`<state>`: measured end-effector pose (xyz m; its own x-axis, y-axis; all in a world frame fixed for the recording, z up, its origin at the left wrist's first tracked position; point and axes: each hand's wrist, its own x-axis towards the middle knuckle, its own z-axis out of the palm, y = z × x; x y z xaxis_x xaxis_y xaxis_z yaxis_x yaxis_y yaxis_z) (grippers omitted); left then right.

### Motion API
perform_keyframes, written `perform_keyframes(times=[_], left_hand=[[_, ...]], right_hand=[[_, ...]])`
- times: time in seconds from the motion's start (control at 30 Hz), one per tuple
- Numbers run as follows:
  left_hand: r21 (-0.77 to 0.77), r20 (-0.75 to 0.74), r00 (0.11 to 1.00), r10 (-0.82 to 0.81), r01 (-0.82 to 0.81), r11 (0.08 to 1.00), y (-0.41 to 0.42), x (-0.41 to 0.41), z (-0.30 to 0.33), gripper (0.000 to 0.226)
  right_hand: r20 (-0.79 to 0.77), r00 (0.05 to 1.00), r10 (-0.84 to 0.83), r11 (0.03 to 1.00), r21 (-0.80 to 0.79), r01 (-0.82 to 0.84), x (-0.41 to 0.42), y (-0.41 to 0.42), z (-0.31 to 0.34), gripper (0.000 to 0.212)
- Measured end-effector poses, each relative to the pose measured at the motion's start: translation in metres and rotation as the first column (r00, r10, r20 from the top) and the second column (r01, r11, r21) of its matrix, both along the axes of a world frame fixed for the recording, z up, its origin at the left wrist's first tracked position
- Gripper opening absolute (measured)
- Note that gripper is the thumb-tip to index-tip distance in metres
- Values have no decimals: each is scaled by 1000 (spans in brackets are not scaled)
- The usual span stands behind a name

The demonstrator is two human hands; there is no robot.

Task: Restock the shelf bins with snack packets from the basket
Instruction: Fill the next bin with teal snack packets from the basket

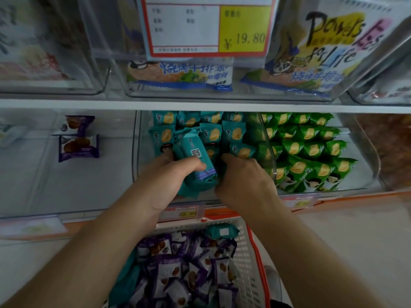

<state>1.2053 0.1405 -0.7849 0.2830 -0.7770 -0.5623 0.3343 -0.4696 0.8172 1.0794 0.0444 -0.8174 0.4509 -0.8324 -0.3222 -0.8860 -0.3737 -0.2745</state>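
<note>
My left hand (171, 176) grips a bunch of teal snack packets (198, 165) at the front of the clear middle bin (134, 152), which holds several more teal packets (213, 132) standing in rows. My right hand (242, 181) reaches into the same bin just to the right, its fingers curled in among the teal packets; what they hold is hidden. Below the shelf sits the white basket with a red rim (246, 263), full of purple packets (189, 270) plus one teal packet (222, 232) at its far edge.
The bin to the right holds rows of green packets (311, 152). The left bin (44, 165) holds two purple packets (77, 147). Above, clear bins with blue-and-white bags (180, 74) and a price card (209, 25) marked 19.80. Price tags (184, 213) line the shelf edge.
</note>
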Motion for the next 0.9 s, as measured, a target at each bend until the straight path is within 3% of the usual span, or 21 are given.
perform_keyframes(times=[0.1,0.17,0.2,0.3,0.4,0.47,0.53,0.67,0.9], left_hand=[[48,-14,999,38,-37,998,-11,0,-2,45],[-58,-98,988,120,-126,990,-8,3,-1,34],[-13,-63,987,146,-148,989,0,-1,4,29],[65,103,995,4,-11,998,-8,-6,18,40],[75,66,997,-46,41,996,-6,4,0,41],[88,156,985,73,-88,992,-8,5,-4,41],[62,174,983,56,-68,996,-1,6,-10,42],[20,143,987,77,-81,996,1,8,-9,34],[34,220,973,71,-81,996,1,8,-8,34]], right_hand=[[-40,999,7,1000,-4,-8,-1,0,0,39],[-65,997,28,999,30,-26,-1,0,3,39],[-64,997,36,999,34,-33,-1,1,4,38],[-46,998,33,999,0,-33,0,3,8,39],[-58,998,31,999,-5,-32,1,6,11,39],[-57,998,35,999,2,-35,2,6,12,38],[-60,998,34,999,16,-33,2,7,14,38],[-111,993,34,999,10,-33,3,8,22,45],[-158,987,29,999,-22,-33,5,10,37,60]])
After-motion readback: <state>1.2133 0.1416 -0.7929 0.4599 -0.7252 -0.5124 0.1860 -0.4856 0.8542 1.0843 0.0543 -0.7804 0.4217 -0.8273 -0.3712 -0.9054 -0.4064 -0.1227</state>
